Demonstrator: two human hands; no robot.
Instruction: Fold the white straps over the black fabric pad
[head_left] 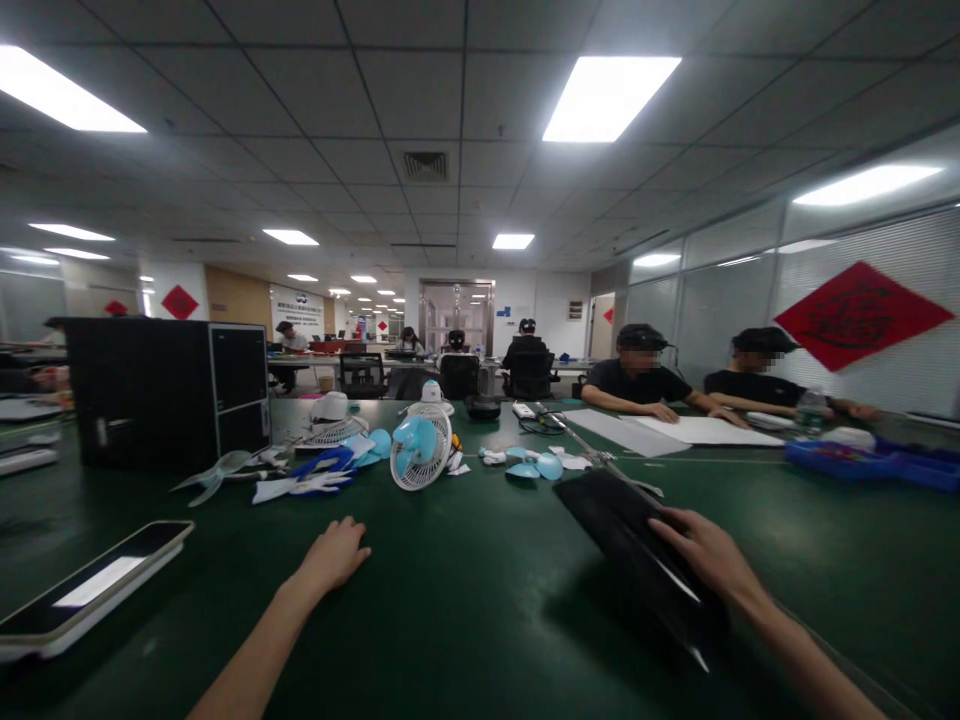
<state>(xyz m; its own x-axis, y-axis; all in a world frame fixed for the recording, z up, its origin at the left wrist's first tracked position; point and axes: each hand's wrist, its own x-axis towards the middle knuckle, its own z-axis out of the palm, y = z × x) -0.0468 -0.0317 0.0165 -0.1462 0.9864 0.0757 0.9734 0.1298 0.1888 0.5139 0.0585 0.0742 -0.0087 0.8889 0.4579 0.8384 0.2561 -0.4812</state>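
My left hand (pixel 337 555) lies palm-down on the green table (pixel 450 600), its fingers slightly bent and nothing visible in them. On the right, my right hand (pixel 701 550) grips a glossy black flat panel (pixel 637 550) along its right edge. That panel is tilted over the table and a little blurred; its exact kind is unclear. Beyond my hands stands a small white fan with blue blades (pixel 420 447). White-and-blue gloves (pixel 307 477) lie left of the fan, and a loose blue fan blade (pixel 534 464) lies to its right.
A black computer case (pixel 150 390) stands at the left, behind a phone on a white base (pixel 97 590). A thin metal rod (pixel 592 447) lies beyond the black panel. Blue trays (pixel 840 460) sit at the right. Two people (pixel 637 370) sit across the table by white sheets (pixel 697 431).
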